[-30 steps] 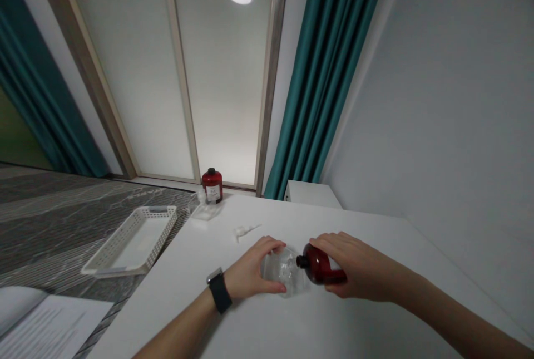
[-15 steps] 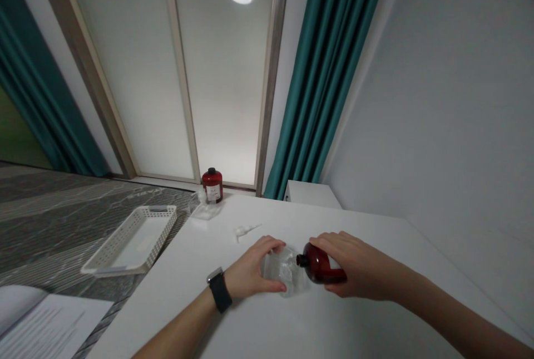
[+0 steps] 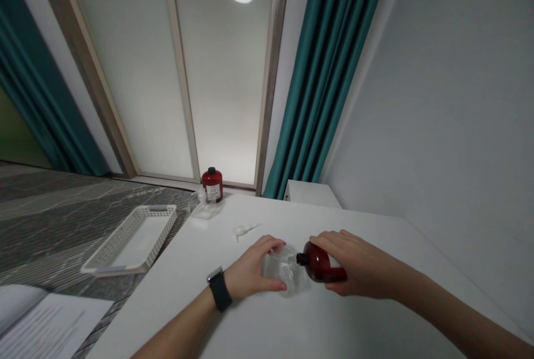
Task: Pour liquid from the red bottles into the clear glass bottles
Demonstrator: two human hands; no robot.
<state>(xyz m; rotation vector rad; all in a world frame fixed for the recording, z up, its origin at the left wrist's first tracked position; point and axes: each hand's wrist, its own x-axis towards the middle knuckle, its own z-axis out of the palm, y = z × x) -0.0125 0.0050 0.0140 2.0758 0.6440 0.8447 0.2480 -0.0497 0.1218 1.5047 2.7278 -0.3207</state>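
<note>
My right hand is wrapped round a dark red bottle with a white label. The bottle lies tipped on its side in the air, its black uncapped neck pointing left over a clear plastic container. My left hand, with a dark watch on its wrist, curves its thumb and fingers round the container's left side and steadies it on the white table. What the container holds is hard to make out. Beyond my left hand lies a white pump head with a thin tube.
A second red bottle with a black cap stands at the table's far left corner, beside a clear plastic container. Left of the white table are a white basket and printed pages. A white cabinet stands behind.
Almost nothing differs. Both hands stay in place, with the bottle still tipped over the clear container.
</note>
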